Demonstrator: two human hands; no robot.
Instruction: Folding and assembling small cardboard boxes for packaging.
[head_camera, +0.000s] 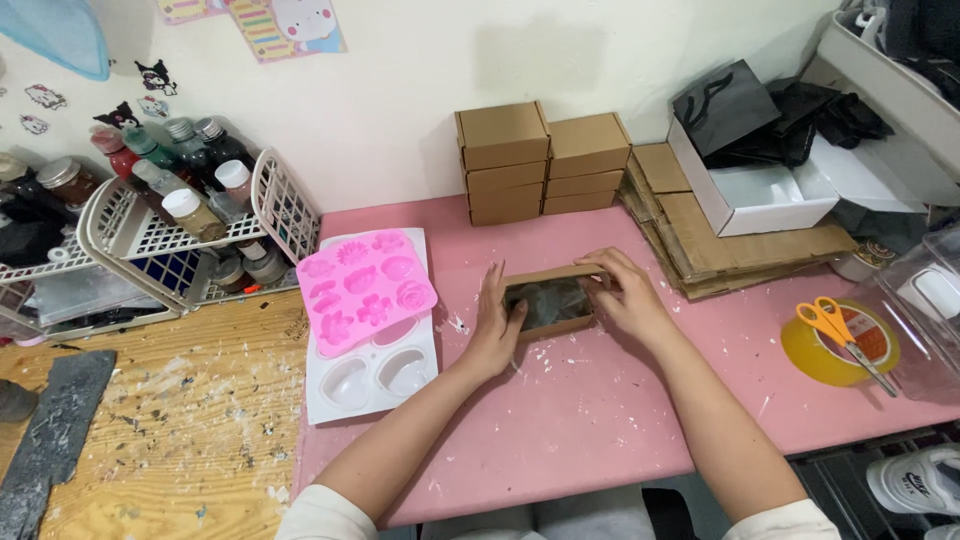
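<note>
A small brown cardboard box with a clear window (552, 302) lies on the pink table (560, 420), something dark inside it. My left hand (495, 325) grips the box's left end, fingers upright along its side. My right hand (625, 292) clasps the right end, fingers curled over the top edge. Both hands hold the box between them.
A pink silicone mould (362, 285) rests on a white mould tray (372, 375) to the left. Stacked brown boxes (540, 160) stand by the wall, flat cardboard (700, 235) and a white box (755, 195) to the right. Orange scissors (835, 325) lie on a tape roll (830, 355). A white rack of bottles (180, 225) stands far left.
</note>
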